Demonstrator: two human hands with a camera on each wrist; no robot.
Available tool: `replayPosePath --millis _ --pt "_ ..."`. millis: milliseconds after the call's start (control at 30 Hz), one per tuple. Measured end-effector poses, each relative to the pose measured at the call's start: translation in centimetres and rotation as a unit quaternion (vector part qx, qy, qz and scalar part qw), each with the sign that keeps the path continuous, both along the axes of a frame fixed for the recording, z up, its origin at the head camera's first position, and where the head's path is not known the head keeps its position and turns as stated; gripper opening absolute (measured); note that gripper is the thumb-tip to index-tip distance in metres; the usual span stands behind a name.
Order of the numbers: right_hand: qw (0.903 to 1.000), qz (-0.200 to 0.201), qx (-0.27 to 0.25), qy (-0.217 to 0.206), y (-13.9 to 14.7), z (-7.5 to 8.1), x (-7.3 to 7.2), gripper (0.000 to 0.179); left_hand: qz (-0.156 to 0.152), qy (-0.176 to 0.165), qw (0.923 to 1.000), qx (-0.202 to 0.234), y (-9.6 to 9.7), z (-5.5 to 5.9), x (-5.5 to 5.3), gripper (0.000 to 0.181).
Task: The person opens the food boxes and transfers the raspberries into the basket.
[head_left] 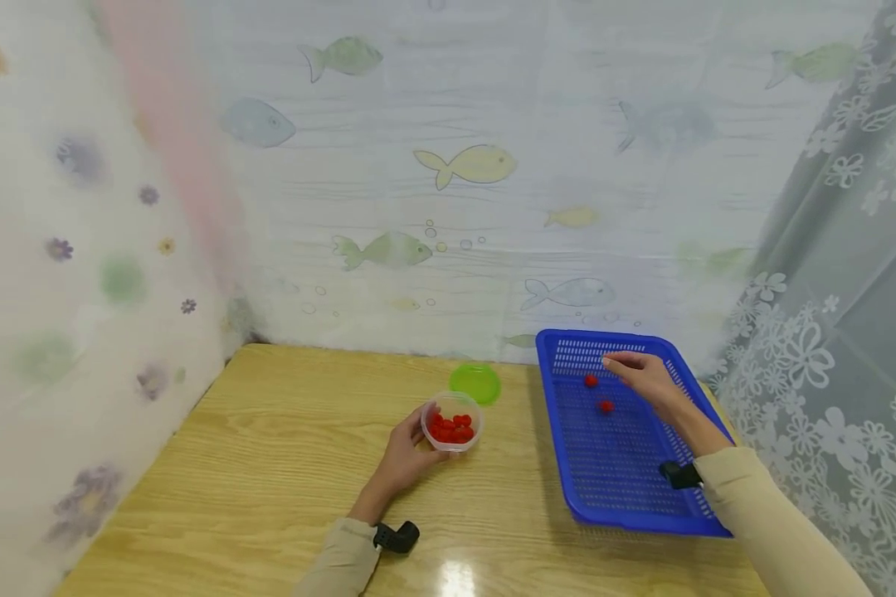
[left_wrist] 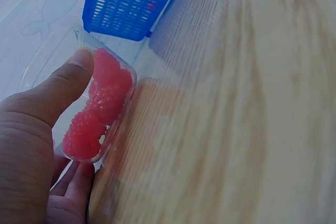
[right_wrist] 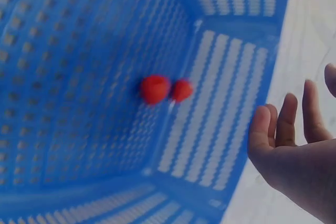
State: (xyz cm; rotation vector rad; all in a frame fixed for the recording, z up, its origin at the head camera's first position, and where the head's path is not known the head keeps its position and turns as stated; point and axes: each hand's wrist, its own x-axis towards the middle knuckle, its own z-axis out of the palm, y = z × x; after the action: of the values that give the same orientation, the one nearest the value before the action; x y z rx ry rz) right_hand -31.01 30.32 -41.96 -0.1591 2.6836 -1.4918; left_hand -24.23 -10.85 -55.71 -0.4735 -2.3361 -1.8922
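My left hand (head_left: 405, 458) grips a clear plastic tub (head_left: 452, 402) from its left side, tilted so the opening shows. Inside the tub lie several red raspberries (left_wrist: 105, 95); in the left wrist view the thumb presses the tub's wall. My right hand (head_left: 648, 378) hovers over the far part of a blue plastic basket (head_left: 612, 473), its fingers loosely bent with nothing visible between them. Two raspberries (right_wrist: 155, 89) lie apart in the basket, near its far end. Away from them, the right fingers (right_wrist: 286, 119) appear at the right of the right wrist view.
A bright green round lid (head_left: 475, 383) lies on the wooden table (head_left: 284, 448) just behind the tub. The slotted basket with raised walls takes up the table's right side. Behind the table hangs a fish-patterned curtain (head_left: 463, 166), with further curtains at both sides.
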Motion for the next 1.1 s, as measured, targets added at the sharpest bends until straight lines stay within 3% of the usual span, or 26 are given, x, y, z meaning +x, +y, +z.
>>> replayPosePath --millis 267,533,800,900,1000,1100 --pt "0.9983 0.053 -0.026 -0.001 -2.9 1.5 1.4 0.064 -0.001 -0.001 0.9999 0.011 0.5 0.7 0.2 0.087" --pt "0.9942 0.073 -0.077 0.017 -5.3 3.0 3.0 0.061 0.006 0.006 0.9999 0.014 0.4 0.0 -0.1 0.088" --pt "0.9880 0.060 -0.130 0.057 -6.9 4.8 4.2 0.058 -0.009 0.015 0.9997 0.018 0.6 3.1 1.8 0.085" --pt "0.9836 0.060 -0.151 0.080 -7.7 5.7 4.8 0.057 -0.010 0.016 0.9996 0.018 0.5 3.6 2.1 0.083" --pt "0.9778 0.055 -0.174 0.104 -8.9 6.4 5.5 0.052 -0.008 0.015 0.9997 0.015 0.5 3.5 2.0 0.084" --pt "0.9722 0.051 -0.193 0.123 -10.3 7.0 6.3 0.046 -0.002 0.013 0.9999 0.011 0.7 2.6 1.5 0.086"
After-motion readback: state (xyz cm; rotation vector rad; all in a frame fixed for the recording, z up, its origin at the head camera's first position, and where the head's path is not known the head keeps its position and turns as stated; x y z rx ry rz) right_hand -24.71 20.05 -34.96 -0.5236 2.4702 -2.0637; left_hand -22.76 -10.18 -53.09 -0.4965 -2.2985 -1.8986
